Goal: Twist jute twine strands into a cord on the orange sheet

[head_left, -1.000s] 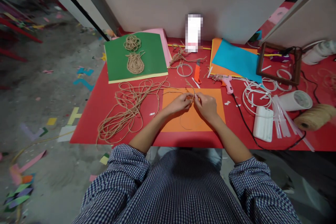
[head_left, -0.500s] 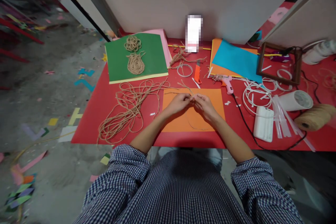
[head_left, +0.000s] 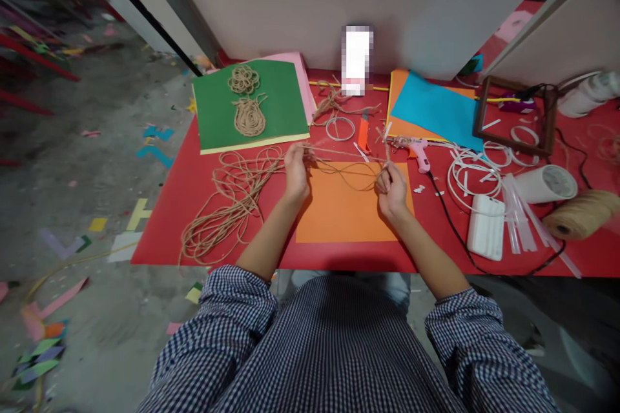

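Two hands work over an orange sheet (head_left: pixel 351 219), and its near edge lies just short of the front edge of the red table (head_left: pixel 165 232), a narrow red strip running between. Room for moving? It's the near half of that sheet, a bare orange stretch framed by the forearms. Left side is tighter: a loose heap of twine (head_left: pixel 232 200) sprawls right up beside the left hand (head_left: pixel 296 171). Over on the right, the pink glue gun (head_left: pixel 420 156) sits near the right hand (head_left: pixel 393 187), its black cable (head_left: pixel 443 200) trailing toward the front edge. Straight ahead, an orange cutter (head_left: pixel 363 135) and a white ring (head_left: pixel 328 134) lie beyond the sheet's far edge.

And here's the twine strand (head_left: pixel 347 154), stretched between the hands, one line nearly straight, with slacker loops dipping over the orange below it! Left fingers pinch one end of the span, near the sheet's far left corner. Right fingers are curled tight around the other, over the far right part, a short piece poking up past the knuckles. The hands stand well apart, both gripping; the exact finger hold is too small to tell.
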{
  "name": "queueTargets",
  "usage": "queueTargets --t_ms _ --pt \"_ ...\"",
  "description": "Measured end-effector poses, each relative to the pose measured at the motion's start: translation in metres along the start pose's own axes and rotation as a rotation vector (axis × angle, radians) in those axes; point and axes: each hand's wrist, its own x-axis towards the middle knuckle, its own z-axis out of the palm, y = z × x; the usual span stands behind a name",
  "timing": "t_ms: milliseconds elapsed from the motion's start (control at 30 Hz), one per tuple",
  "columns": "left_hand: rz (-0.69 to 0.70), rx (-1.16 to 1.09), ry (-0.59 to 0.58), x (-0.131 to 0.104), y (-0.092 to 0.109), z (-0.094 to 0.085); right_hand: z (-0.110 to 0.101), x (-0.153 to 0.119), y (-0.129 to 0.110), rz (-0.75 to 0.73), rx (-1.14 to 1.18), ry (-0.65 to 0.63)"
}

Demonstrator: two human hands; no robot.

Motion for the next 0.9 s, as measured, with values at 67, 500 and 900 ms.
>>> queueTargets --t_ms 67,500,900 --pt "0.066 0.027 0.089 0.002 -0.002 -0.001 -0.002 0.002 -0.001 -0.043 0.011 0.035" --pt "0.614 0.668 -0.677 -0.048 -0.002 0.018 0.010 -0.021 0.008 -0.176 -0.479 -0.276" --pt "0.456 0.857 -0.708 -0.048 -0.009 0.018 0.006 -0.024 0.006 -0.412 -1.097 -0.389"
